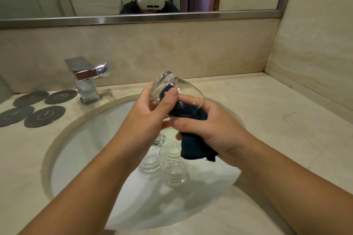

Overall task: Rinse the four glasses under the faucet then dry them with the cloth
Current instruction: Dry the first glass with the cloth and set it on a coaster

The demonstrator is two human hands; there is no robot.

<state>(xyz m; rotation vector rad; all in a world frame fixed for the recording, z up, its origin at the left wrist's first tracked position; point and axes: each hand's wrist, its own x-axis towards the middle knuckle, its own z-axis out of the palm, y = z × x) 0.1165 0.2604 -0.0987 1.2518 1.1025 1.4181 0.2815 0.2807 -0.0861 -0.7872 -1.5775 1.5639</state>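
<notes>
i'm on the drying half of the job. my left hand (pixel 150 108) is wrapped round the glass (pixel 172 84), thumb across its wall, holding it tilted over the far part of the sink (pixel 63 133) with its base pointing away from me. my right hand (pixel 206 126) is closed on the dark cloth (pixel 194 149); one end is pushed inside the glass through its mouth, and the rest hangs from my fist. no water shows at the faucet (pixel 86 78) at the sink's far left rim. the other glasses (pixel 172 151), three that i can count, stand close together in the basin toward its near edge. i can't tell whether they are wet or dry. a glassy shape under my left hand is unclear. i judge one glass part dried and three left to dry. the coasters (pixel 45 116) on the counter's left side have nothing on them.
</notes>
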